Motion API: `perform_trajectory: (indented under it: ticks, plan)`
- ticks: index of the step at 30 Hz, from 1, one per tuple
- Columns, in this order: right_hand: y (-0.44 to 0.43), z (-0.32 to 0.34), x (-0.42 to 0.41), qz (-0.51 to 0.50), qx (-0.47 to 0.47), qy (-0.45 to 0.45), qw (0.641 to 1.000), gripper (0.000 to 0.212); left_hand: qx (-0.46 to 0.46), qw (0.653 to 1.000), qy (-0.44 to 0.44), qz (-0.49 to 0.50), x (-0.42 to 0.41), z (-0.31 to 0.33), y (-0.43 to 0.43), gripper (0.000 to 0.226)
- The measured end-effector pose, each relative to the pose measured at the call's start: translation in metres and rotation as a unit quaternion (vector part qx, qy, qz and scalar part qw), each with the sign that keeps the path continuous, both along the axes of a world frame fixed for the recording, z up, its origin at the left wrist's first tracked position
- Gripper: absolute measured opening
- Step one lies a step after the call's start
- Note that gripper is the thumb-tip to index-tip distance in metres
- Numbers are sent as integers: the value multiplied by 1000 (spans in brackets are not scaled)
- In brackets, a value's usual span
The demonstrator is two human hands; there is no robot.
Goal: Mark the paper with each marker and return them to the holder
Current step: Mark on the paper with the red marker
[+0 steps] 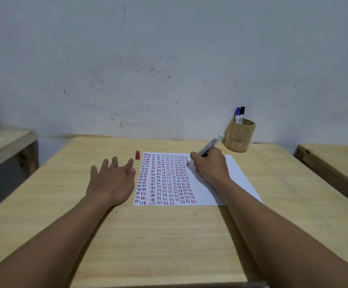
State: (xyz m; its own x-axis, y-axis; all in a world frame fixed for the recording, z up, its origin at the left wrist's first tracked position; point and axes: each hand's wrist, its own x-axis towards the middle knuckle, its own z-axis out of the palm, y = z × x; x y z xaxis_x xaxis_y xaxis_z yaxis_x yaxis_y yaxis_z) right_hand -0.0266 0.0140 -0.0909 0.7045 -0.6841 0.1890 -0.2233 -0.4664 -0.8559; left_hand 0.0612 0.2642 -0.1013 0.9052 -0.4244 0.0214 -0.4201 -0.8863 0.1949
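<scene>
A sheet of white paper [227, 179] lies flat on the wooden bench [148, 235], slightly right of centre. Its left and middle portions are filled with columns of short red, blue and black dashes; the right strip is unmarked.

The right hand [210, 166] rests on the paper near its far edge, its grip closed around a white-barrelled marker [207, 147]. The marker is tilted, tip down and to the left, with its rear end pointing up toward the holder. The tip sits at the paper surface beside the last column of dashes; whether it is actually touching cannot be confirmed. Printed lettering runs along the barrel but is not fully legible.

The left hand [112, 179] lies palm down on the bench just left of the paper, fingers spread and extended, its grip open and holding nothing. The thumb is close to the paper's left edge.

A red marker cap [137, 155] stands upright on the bench, just beyond the left fingertips and beside the paper's far-left corner, apart from both.

A round wooden holder [239, 136] stands at the far right of the bench, near the wall [169, 59]. It contains two capped markers standing upright: a blue marker [237, 114] and a black marker [242, 114], side by side.
</scene>
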Motion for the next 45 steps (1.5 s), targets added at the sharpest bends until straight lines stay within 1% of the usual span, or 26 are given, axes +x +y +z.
perform_trajectory:
  ticks: [8,16,24,26,29,30,32,34,36,41,43,45]
  plan:
    - [-1,-2,2,0,-9,10,1000,31,-3,1000,6,1,-1,1,0,56]
    - [-1,1,-1,8,-12,20,1000,38,-6,1000,5,-1,-2,1,1,56]
    - [0,2,-1,1,3,11,1000,34,-30,1000,3,10,-1,1,0,57]
    - [0,4,-1,-7,14,-2,1000,35,-54,998,-17,29,0,5,-2,54]
    - [2,10,-1,-20,28,-28,999,36,-161,985,-35,59,4,18,-10,46]
    - [2,13,-1,-25,32,-35,999,35,-196,978,-34,56,7,22,-14,46]
    - [1,18,-1,-29,42,-48,998,30,-223,974,-29,31,15,27,-21,48]
    - [1,22,-2,-18,76,-66,995,23,-213,977,-23,0,23,29,-26,48]
    - [3,26,-3,1,122,-82,989,18,-201,979,-18,-20,29,28,-28,41]
    - [12,37,-9,42,261,-124,956,18,-195,979,-52,-27,34,24,-26,27]
    - [16,41,-12,49,291,-128,947,18,-221,973,-62,-22,29,31,-28,17]
    - [19,46,-14,53,298,-133,944,19,-283,958,-40,-9,19,43,-33,8]
